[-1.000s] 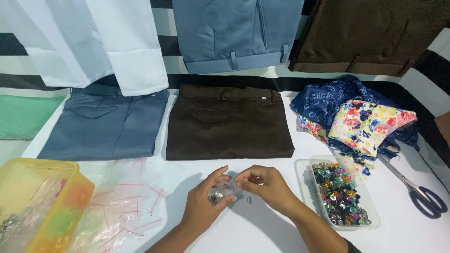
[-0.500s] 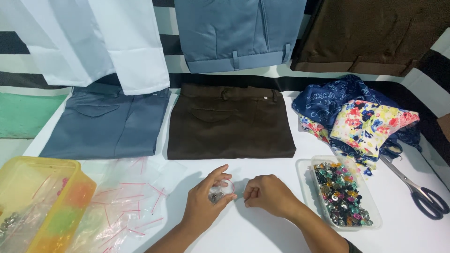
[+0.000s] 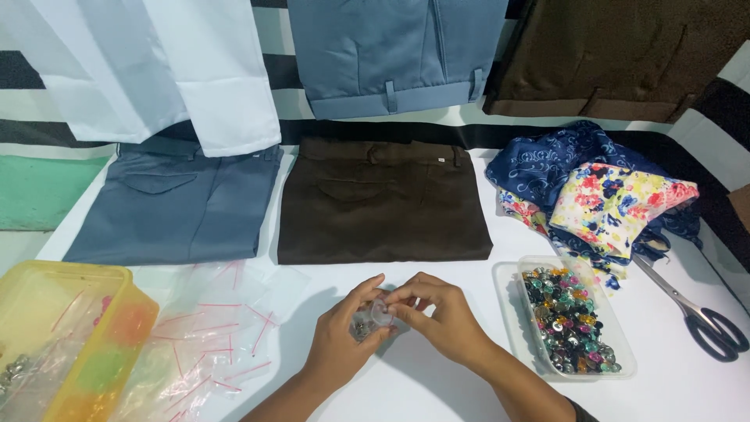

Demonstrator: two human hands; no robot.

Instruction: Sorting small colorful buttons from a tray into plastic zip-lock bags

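Observation:
My left hand [image 3: 337,341] and my right hand [image 3: 434,318] meet over the white table, low in the middle of the view. Between their fingertips is a small clear plastic bag [image 3: 373,316] with a few small shiny pieces inside. Both hands pinch it, the left from below and the right at its top edge. A clear tray of colourful beads or buttons [image 3: 566,316] lies just right of my right hand. A loose pile of small clear bags with red seal strips [image 3: 209,328] lies left of my left hand.
A yellow plastic box [image 3: 61,337] sits at the bottom left. Folded blue-grey trousers [image 3: 176,205] and brown trousers [image 3: 381,201] lie behind the hands. Floral and blue cloths [image 3: 598,191] and black-handled scissors [image 3: 700,312] are on the right. More garments hang along the back.
My right hand drew slightly away from the bag half a second ago and has now come back onto its top edge. My left hand stayed put.

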